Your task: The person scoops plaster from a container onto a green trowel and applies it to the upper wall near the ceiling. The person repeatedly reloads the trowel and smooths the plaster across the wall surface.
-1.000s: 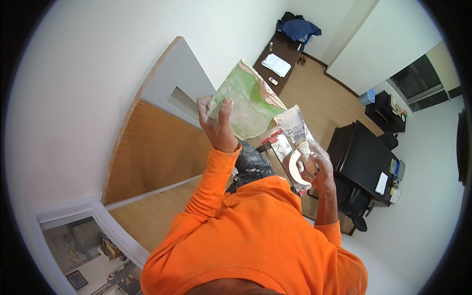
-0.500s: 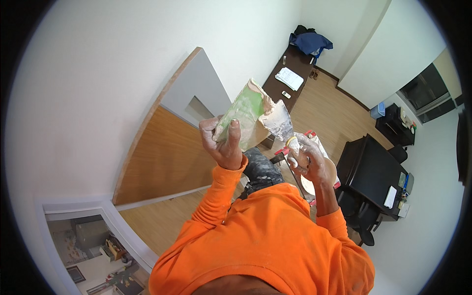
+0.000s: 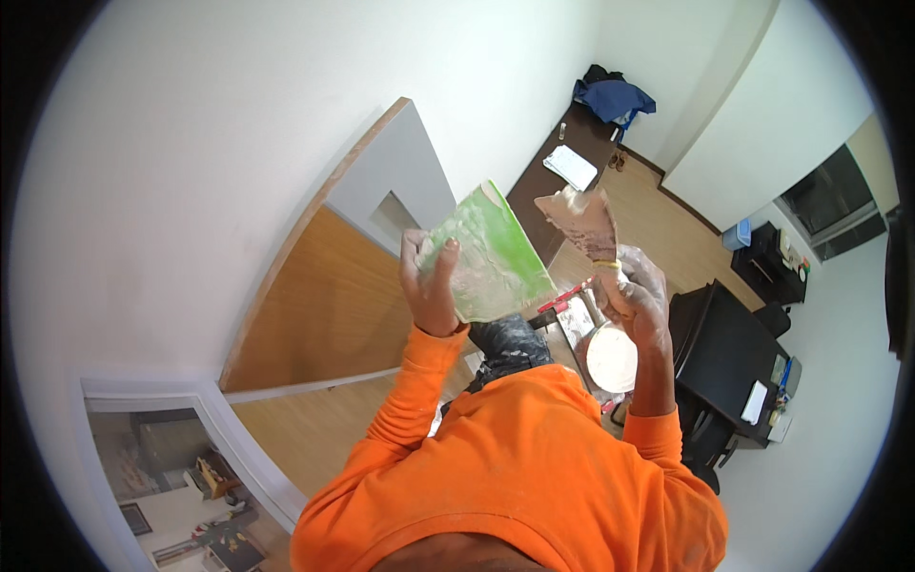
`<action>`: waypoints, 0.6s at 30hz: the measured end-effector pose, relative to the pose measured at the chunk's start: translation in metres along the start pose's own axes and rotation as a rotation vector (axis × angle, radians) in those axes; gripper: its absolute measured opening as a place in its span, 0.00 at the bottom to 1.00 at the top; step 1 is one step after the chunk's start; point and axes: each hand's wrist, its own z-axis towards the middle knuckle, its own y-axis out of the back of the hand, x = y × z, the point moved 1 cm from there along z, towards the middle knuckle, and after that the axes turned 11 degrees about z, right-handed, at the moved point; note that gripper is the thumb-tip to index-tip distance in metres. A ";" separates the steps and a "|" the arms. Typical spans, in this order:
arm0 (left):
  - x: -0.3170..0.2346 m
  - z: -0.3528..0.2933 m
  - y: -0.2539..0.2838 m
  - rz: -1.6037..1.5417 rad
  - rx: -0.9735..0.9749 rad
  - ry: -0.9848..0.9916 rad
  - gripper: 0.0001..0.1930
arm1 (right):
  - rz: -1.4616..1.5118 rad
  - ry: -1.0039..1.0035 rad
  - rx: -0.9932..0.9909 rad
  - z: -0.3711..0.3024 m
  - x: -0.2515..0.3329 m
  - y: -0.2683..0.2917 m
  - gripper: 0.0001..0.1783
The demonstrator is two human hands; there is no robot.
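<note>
My left hand (image 3: 434, 291) grips the left edge of a green rectangular plate (image 3: 518, 246), thumb on its face. Pale putty is smeared over much of that face. To the right, my right hand (image 3: 640, 294) is wrapped round the handle of a putty knife (image 3: 591, 225). Its wide, putty-stained blade points up and stands a little apart from the plate. White residue coats my fingers. Below my right hand is a round container of white material (image 3: 612, 360), on or beside a red-edged stand that I partly hide.
A wood-and-grey panel (image 3: 315, 296) stands against the white wall at left, above a framed opening (image 3: 205, 386). Beyond my hands is a dark brown table (image 3: 536, 195) with papers (image 3: 570, 168) and blue cloth (image 3: 615, 99). At right stands a black desk (image 3: 729, 357).
The putty knife has come off the plate's right edge and moved up and right. The plate has turned, its face now thinly smeared, and the thick putty at its edge is gone.
</note>
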 end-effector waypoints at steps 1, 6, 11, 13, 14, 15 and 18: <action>0.001 0.007 0.004 -0.195 0.085 0.131 0.09 | -0.141 0.039 -0.046 -0.003 0.002 0.001 0.26; -0.017 0.024 0.000 -0.641 0.195 0.359 0.09 | -0.633 0.217 0.029 0.004 0.000 -0.009 0.21; -0.009 0.019 -0.019 -0.577 0.154 0.366 0.10 | -0.657 0.135 -0.067 -0.014 -0.017 0.016 0.24; -0.017 0.017 -0.023 -0.691 0.191 0.388 0.10 | -0.787 0.040 -0.154 -0.030 -0.011 0.034 0.24; -0.020 0.016 -0.025 -0.746 0.222 0.408 0.10 | -0.783 -0.003 -0.204 -0.044 -0.012 0.044 0.24; -0.020 0.017 -0.028 -0.683 0.212 0.411 0.10 | -0.707 0.026 -0.326 -0.059 -0.016 0.050 0.23; 0.000 0.025 -0.037 -0.580 0.213 0.454 0.12 | -0.823 -0.076 -0.479 -0.113 -0.014 0.075 0.23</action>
